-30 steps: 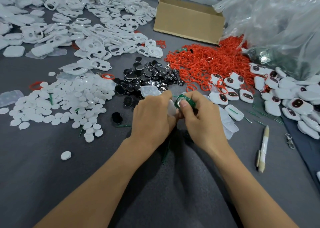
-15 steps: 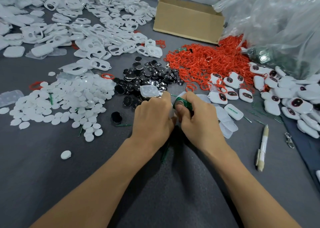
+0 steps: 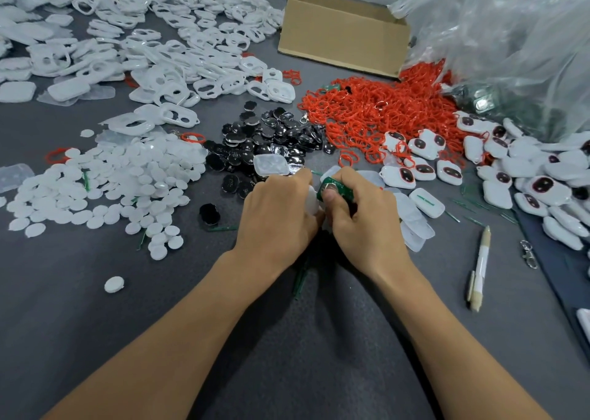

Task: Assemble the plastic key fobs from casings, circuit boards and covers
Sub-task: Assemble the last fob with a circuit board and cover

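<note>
Both hands meet at the centre of the frame, above the grey tabletop (image 3: pixel 95 324). The left hand (image 3: pixel 281 215) is curled round a white casing (image 3: pixel 311 200), of which only an edge shows between the fingers. The right hand (image 3: pixel 360 225) pinches a green circuit board (image 3: pixel 336 191), thumb pressed on its round metal part; the board touches the casing.

Stock on the tabletop:
- white casing frames (image 3: pixel 159 36), upper left
- white discs (image 3: pixel 111 189), left
- black button pieces (image 3: pixel 265 142), just above the hands
- red rings (image 3: pixel 383 110), upper centre right
- finished key fobs (image 3: pixel 447 170), right
- translucent covers (image 3: pixel 415 225), just beside the right hand

A cardboard box (image 3: pixel 341 33) and a clear plastic bag (image 3: pixel 510 36) stand at the top; a pen (image 3: pixel 480 269) lies lower right.
</note>
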Available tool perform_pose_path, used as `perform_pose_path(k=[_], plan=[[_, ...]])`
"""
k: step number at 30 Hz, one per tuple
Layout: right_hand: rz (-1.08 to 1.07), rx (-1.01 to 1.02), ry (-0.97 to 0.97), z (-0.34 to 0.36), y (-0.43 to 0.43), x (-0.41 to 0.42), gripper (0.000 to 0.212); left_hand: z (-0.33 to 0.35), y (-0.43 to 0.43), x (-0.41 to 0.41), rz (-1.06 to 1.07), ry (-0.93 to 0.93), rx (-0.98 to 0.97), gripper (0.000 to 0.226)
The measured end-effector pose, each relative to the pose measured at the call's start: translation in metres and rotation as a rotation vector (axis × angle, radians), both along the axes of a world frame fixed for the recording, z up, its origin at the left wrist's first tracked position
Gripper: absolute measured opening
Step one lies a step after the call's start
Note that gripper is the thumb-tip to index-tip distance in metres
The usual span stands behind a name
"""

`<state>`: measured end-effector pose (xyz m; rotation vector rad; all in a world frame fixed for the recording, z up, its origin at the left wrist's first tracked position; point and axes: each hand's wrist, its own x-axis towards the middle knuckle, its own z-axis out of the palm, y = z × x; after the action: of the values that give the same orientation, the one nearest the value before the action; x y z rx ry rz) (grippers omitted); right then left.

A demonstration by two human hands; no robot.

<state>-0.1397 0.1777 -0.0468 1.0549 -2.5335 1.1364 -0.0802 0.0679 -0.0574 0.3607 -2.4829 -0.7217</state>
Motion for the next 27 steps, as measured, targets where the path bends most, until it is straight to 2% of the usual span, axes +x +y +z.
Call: perform_pose_path(k=[7, 12, 18, 27], plan=[[0.046, -0.026, -0.062, -0.0026, -0.0015, -0.0003, 0.016, -0.0043, -0.0009, -0.0004, 0.056, 0.005, -0.062, 0.019], [0.070, -0.018, -0.103, -0.0025, 0.0001, -0.0051, 0.020, -0.0054, -0.0019, -0.0021, 0.022, -0.008, -0.078, 0.020], [0.112, 0.005, -0.089, -0.0021, 0.0033, -0.0071, 0.014, -0.0055, -0.0033, -0.0020, -0.002, 0.004, -0.077, 0.019], [0.186, -0.079, -0.071, -0.0029, 0.0055, -0.0044, 0.011, -0.0049, -0.0077, -0.0003, -0.058, 0.098, 0.068, 0.025]])
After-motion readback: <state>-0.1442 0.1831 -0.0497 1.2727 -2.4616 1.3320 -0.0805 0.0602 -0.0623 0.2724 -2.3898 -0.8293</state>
